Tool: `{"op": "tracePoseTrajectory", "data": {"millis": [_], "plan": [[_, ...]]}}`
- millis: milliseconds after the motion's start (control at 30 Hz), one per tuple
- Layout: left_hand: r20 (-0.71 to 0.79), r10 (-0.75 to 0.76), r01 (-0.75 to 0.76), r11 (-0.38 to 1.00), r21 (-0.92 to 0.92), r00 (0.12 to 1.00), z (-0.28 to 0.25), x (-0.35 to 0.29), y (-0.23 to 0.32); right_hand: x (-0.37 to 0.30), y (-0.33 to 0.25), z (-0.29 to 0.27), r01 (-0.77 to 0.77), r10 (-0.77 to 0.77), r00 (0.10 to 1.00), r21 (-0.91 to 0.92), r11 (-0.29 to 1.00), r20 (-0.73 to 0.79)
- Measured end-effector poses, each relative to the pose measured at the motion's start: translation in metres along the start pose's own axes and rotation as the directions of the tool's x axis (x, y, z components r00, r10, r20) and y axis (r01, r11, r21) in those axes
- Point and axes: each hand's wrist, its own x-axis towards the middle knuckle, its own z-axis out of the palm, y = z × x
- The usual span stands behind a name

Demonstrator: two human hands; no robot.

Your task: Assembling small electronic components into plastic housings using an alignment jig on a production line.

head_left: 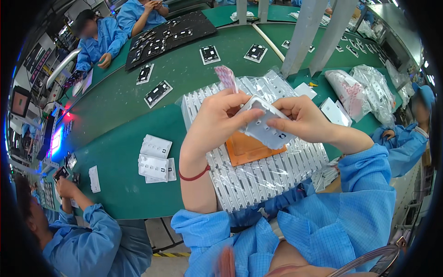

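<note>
Above the middle of the bench, my left hand (217,115) and my right hand (302,121) both grip a white plastic panel (265,130). It is tilted, with small holes and a dark mark near its lower corner. A pink-and-white patterned strip or bundle (225,77) sticks up from the fingers of my left hand; its lower end is hidden. Below the panel, an orange tray (251,154) is partly covered by it. The orange tray rests on a broad stack of white slotted parts (272,177) under clear plastic film.
Several white panels (154,167) lie left on the green bench (120,194). Beyond, a conveyor belt (180,87) carries black-and-white units (210,54). Metal posts (302,41) rise ahead. Plastic bags (369,92) lie at right. A co-worker (87,235) sits close at left; another (406,138) is at right.
</note>
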Motion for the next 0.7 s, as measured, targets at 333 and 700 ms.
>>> {"op": "tracePoseTrajectory", "data": {"millis": [333, 700], "plan": [[-0.768, -0.222, 0.021, 0.965, -0.262, 0.601, -0.046, 0.018, -0.063, 0.055, -0.012, 0.040, 0.128, -0.132, 0.990, 0.092, 0.987, 0.039], [-0.558, 0.493, 0.040, 0.725, 0.688, 0.667, -0.015, 0.028, -0.090, 0.221, 0.050, 0.201, 0.227, 0.010, 0.935, -0.620, 0.751, 0.355]]}}
